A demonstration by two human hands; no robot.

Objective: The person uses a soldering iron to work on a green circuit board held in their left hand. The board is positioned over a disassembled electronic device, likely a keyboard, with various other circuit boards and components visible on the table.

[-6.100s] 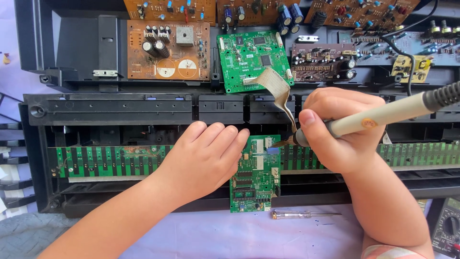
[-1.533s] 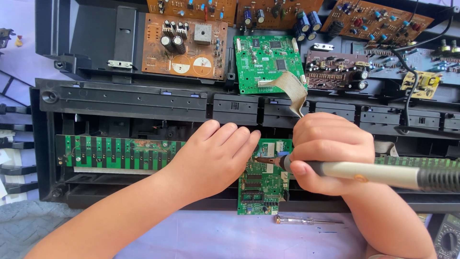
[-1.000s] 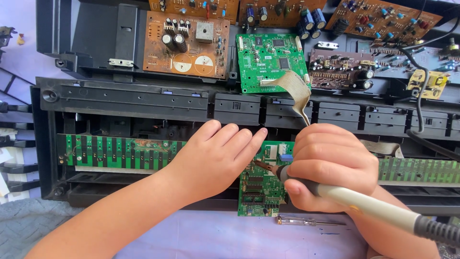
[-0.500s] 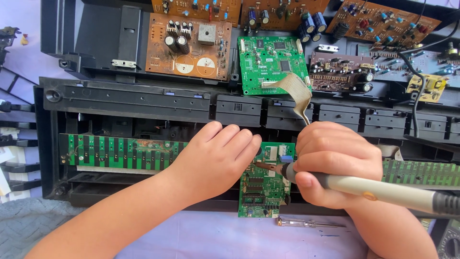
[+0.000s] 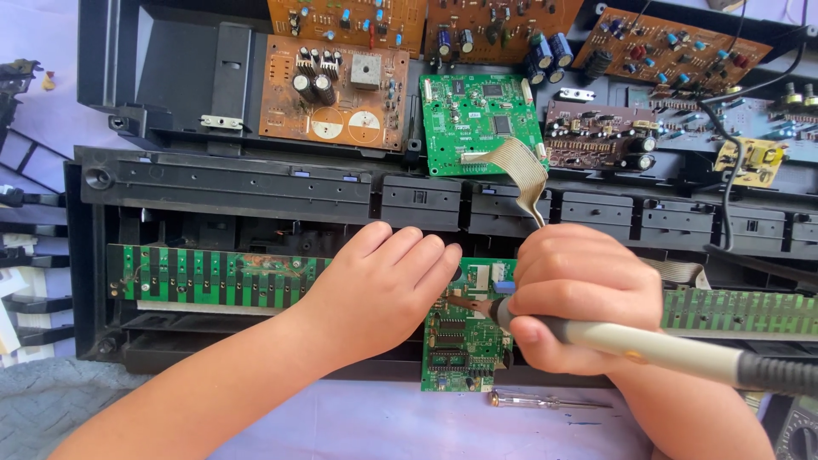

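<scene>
Left hand: the left hand (image 5: 379, 294) lies flat, palm down, fingers together and stretched out, pressing on the left part of the small green circuit board (image 5: 464, 345); it grips nothing.
Right hand: the right hand (image 5: 584, 298) is closed in a fist around the soldering iron (image 5: 648, 347), thumb underneath, knuckles up.
Soldering iron: its pale handle runs from the fist out to the right and slightly down, ending in a dark cord sleeve at the picture's edge; its thin metal tip (image 5: 464, 301) points left and touches the upper part of the small board, just beside the left fingertips.
Small green circuit board: it sits upright between the two hands, at the front edge of the black chassis (image 5: 230, 183), its lower end reaching the purple work surface (image 5: 341, 426).
Long green strip board: the strip board (image 5: 213, 277) runs left from under the left hand, and carries on to the right behind the right hand.
Ribbon cable: a grey ribbon cable (image 5: 520, 170) drops from the square green board (image 5: 481, 119) above and goes behind the right hand.
Screwdriver: a small screwdriver (image 5: 545, 400) lies on the purple surface just below the small board, apart from both hands.
</scene>
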